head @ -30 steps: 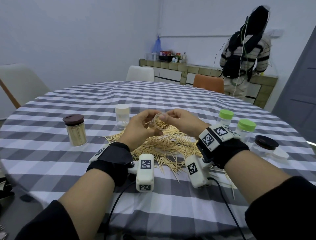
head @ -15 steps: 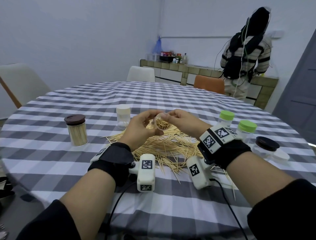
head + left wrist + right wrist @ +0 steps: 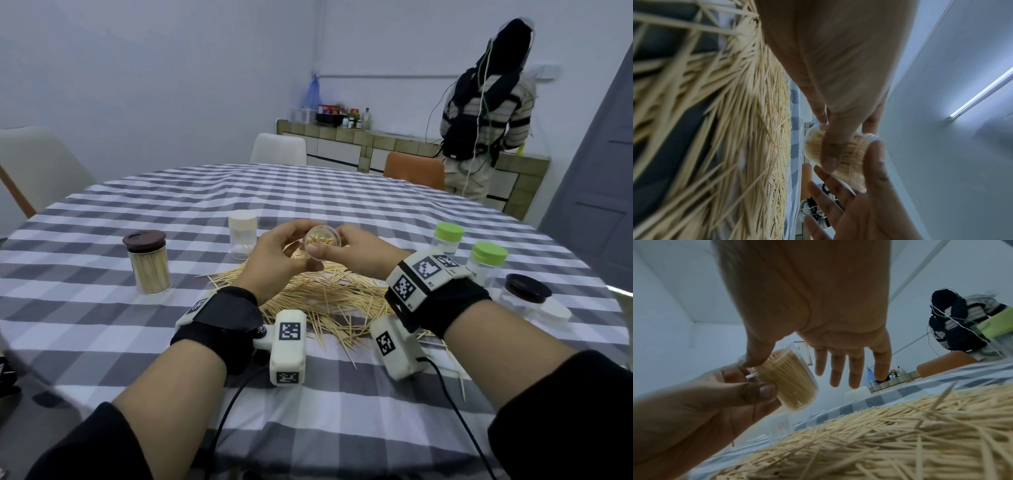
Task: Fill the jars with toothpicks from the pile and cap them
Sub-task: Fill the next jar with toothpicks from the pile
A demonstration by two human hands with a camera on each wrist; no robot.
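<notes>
My left hand [image 3: 274, 260] grips a small clear plastic jar packed with toothpicks [image 3: 322, 240], thumb curled across its wall, mouth tilted toward me. My right hand [image 3: 356, 253] meets it from the other side: thumb pressed at the rim, the other fingers [image 3: 838, 368] spread straight beyond it. The jar hangs between both hands, above the loose heap of pale wooden toothpicks [image 3: 329, 294] on the checked desk [image 3: 102, 325]. It is uncapped. Risk, as I judge it: tilted this far, a slackened thumb would let sticks slide out onto the heap; protruding tips would stop a cap seating.
</notes>
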